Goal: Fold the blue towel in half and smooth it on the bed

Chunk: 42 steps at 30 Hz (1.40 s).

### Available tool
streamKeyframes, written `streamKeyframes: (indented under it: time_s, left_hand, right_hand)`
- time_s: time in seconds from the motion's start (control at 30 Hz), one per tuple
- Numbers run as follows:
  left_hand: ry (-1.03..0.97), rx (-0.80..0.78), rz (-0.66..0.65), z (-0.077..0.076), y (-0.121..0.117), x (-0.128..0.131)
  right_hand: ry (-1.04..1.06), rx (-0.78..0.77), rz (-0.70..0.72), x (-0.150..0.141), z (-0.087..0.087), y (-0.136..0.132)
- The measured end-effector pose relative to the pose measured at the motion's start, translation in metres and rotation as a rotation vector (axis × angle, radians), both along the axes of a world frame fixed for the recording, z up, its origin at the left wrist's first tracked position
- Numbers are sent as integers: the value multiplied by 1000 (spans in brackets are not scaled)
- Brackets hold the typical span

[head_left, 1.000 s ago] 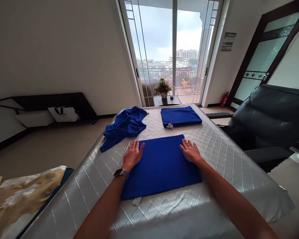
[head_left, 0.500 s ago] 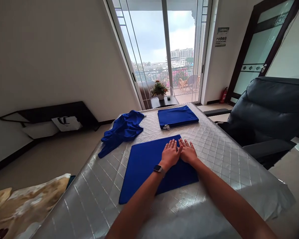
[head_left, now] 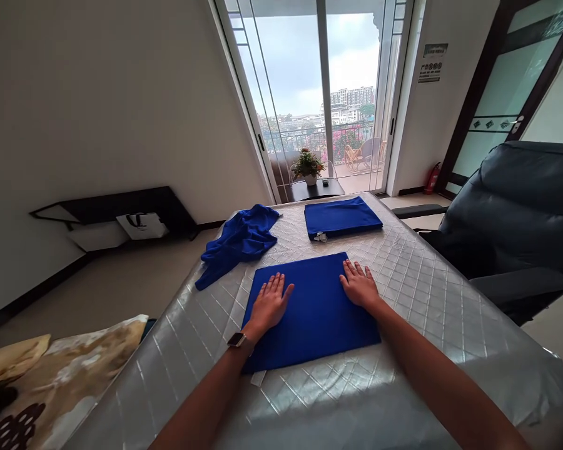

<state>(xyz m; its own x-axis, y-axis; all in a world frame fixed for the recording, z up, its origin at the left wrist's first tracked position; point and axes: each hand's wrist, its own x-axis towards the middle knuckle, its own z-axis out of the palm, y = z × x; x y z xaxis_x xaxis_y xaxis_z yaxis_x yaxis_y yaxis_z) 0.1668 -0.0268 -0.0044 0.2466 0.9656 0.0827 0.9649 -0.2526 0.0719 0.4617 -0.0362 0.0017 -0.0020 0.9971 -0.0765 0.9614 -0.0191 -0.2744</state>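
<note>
A folded blue cloth [head_left: 316, 312] lies flat on the silver quilted mattress [head_left: 417, 294] in front of me. My left hand [head_left: 271, 304] rests flat on the cloth's left part, fingers spread, a watch on the wrist. My right hand [head_left: 359, 286] lies flat on the cloth's far right corner, fingers stretched out. Neither hand holds anything. Beyond them sits a second folded blue cloth [head_left: 341, 216], and to its left a crumpled blue cloth [head_left: 240, 240].
A dark leather armchair [head_left: 511, 212] stands close on the right. A patterned pillow [head_left: 51, 375] lies at the lower left. Past the mattress a small dark table holds a potted plant [head_left: 308, 167] before glass balcony doors. A low dark shelf [head_left: 122, 209] runs along the left wall.
My left hand slid across the cloth to the right until it met my right hand, then swept back to the left. My right hand stayed near the far right corner.
</note>
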Motion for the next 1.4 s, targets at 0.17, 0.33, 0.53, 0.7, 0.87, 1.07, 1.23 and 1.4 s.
streamKeyframes:
  time_s: [0.17,0.33,0.53,0.7,0.87,1.07,1.23,1.4]
  left_hand:
    - [-27,31,85,-13,-4,-55]
    - [-59,72,119,-20,-5,-60]
    - [-79,27,115,-10,-10,-54]
    - [-74,51,116,-8,-12,-53]
    - [-71,72,100,-7,-12,-53]
    - [-73,53,108,-7,-12,-53]
    - [-83,66,104,-13,-9,-56]
    - [-89,107,92,-18,-6,-58]
  right_hand:
    - [-41,-1,5,2,-3,0]
    - [-80,-1,1,2,-6,0]
    - [-119,6,-9,1,-6,0]
    - [-127,19,-9,0,-7,0]
    - [-135,38,-11,0,-3,-4]
    - [-140,37,24,4,2,-28]
    - [-119,35,23,2,-4,-46]
    - [-93,39,12,-2,-3,-48]
